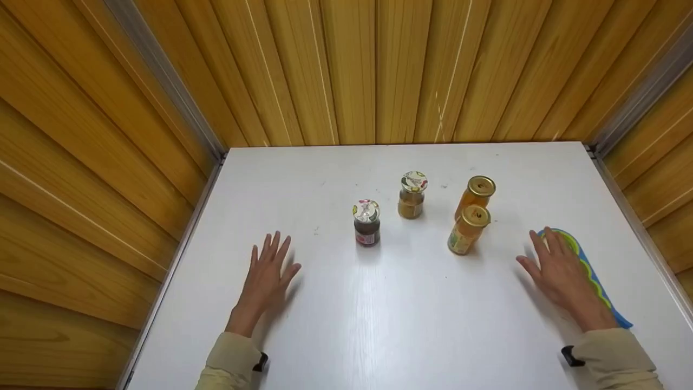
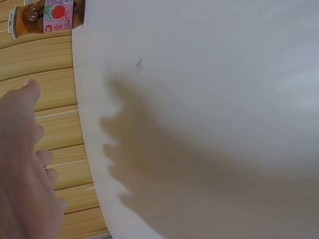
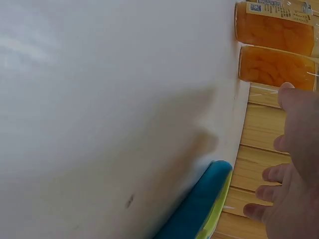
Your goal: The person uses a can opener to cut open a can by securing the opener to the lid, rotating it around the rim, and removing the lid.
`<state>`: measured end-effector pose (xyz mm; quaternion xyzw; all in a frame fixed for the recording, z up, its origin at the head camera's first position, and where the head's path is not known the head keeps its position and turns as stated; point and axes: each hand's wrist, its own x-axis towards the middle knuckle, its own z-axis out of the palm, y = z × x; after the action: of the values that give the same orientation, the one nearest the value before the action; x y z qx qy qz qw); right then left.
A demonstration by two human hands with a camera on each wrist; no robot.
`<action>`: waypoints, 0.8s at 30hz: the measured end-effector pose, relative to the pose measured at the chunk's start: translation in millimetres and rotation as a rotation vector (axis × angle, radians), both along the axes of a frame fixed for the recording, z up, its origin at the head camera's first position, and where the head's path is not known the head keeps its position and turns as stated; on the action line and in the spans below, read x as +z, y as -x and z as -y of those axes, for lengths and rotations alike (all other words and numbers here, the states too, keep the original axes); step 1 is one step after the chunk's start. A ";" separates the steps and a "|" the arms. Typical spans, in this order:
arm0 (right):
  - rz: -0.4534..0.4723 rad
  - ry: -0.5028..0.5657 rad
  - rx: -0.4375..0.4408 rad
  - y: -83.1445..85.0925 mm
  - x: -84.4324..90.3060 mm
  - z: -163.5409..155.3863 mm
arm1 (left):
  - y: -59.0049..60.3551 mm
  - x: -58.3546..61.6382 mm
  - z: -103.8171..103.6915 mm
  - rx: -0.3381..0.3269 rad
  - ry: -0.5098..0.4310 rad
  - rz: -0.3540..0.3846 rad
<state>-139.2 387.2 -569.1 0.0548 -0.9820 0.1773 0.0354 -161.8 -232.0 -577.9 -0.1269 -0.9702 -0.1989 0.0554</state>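
two flat hands hovering over a white tabletop (image 1: 411, 336) with four jars

the left hand (image 1: 268, 273) is spreading near the left edge with its fingers (image 1: 276, 246) straight and apart, gripping nothing; the dark jar (image 1: 366, 223) is standing upright just beyond it toward the middle, and the left wrist view is catching it at the top corner (image 2: 47, 17); the brown jar (image 1: 412, 195) is standing farther back toward the far edge; the right hand (image 1: 563, 276) is lying open near the right edge, fingers straight, holding nothing, partly covering a blue and green mat (image 1: 587, 265); two orange jars (image 1: 470, 216) are standing side by side, nearly touching, just left of that hand; the right wrist view is showing both (image 3: 276, 50) beside the mat's blue edge (image 3: 199, 204)
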 end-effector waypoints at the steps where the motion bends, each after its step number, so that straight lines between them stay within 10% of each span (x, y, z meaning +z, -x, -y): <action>1: -0.024 0.010 0.000 -1.8 -0.4 -2.8 | -0.3 0.1 -1.3 0.001 -0.006 0.005; 7: -0.125 0.024 -0.008 -14.3 -2.5 -20.9 | -2.3 0.6 -10.1 -0.011 -0.047 0.019; 24: 0.105 0.021 -0.219 -43.7 8.1 -54.1 | -0.9 6.2 -62.1 -0.011 -0.263 0.134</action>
<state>-95.5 441.4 -561.1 -0.0623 -0.9807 0.1852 0.0039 -160.9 -169.9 -571.7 -0.1103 -0.9366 -0.3325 0.0056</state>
